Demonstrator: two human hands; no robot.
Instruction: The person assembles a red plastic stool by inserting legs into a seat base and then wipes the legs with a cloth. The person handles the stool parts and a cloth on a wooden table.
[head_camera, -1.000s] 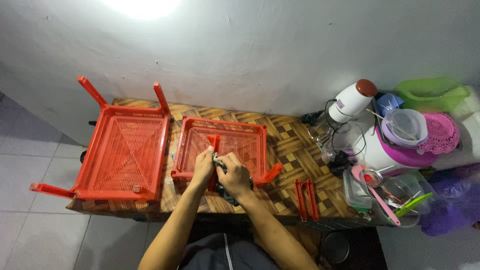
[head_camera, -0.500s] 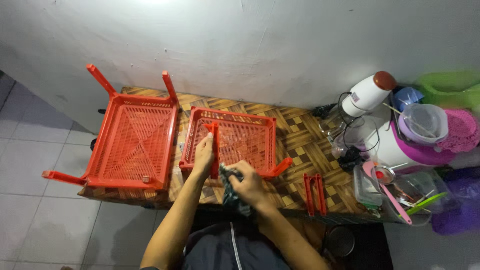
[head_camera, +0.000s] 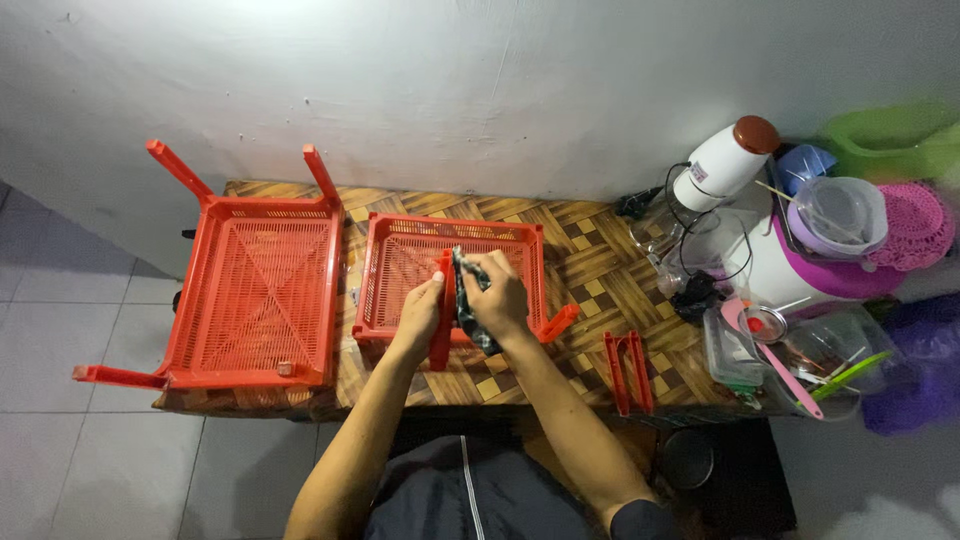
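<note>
Hands are working over the smaller orange tray (head_camera: 400, 270): left hand (head_camera: 420, 315) gripping an orange leg (head_camera: 441, 318), right hand (head_camera: 497, 300) pinching, seemingly, a dark cloth (head_camera: 465, 295); a loose leg (head_camera: 627, 372) is lying right of it.

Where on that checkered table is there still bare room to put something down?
Bare patches: between the small tray and the loose red legs, and behind it toward the cables. The right end is crowded with containers; the big tray fills the left end.

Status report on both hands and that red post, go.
Left hand grips the red post upright over the small tray. Right hand presses a dark cloth against the post. Nothing in the way.
</note>
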